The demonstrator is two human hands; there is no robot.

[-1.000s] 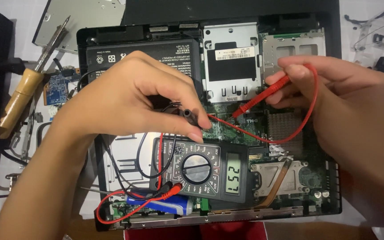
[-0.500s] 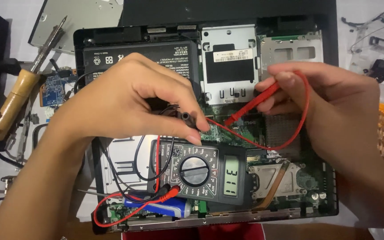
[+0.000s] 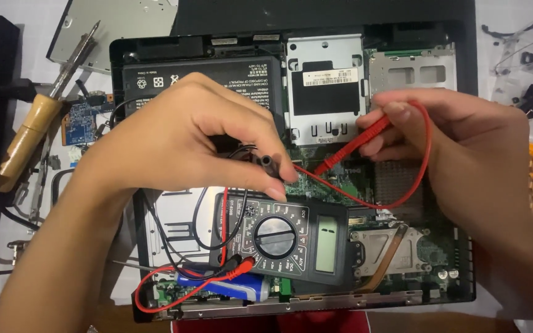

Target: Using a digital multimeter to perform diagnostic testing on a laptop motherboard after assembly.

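- Left hand (image 3: 180, 139), centre-left of the frame: fingers curled closed, pinching the black test probe (image 3: 265, 163) between thumb and fingertips; the probe tip is hidden where it meets the green circuit board (image 3: 316, 185).
- Right hand (image 3: 470, 148), centre-right: fingers closed on the red test probe (image 3: 356, 145), which slants down and left toward the same board; its red lead (image 3: 417, 179) loops below the hand.
- Digital multimeter (image 3: 279, 237), lower centre: lies flat on the opened laptop chassis (image 3: 464, 271), just below both probe tips, dial in the middle, display on its right side.
- Black battery pack (image 3: 229, 77), upper centre: seated in the chassis, partly covered by the left hand.
- Metal drive caddy (image 3: 325, 89), upper centre-right: beside the battery.
- Soldering iron (image 3: 35, 132) with wooden handle, left edge: rests on the tabletop (image 3: 38, 31), well apart from the hands.
- Small blue circuit board (image 3: 80, 117), left: near the iron.
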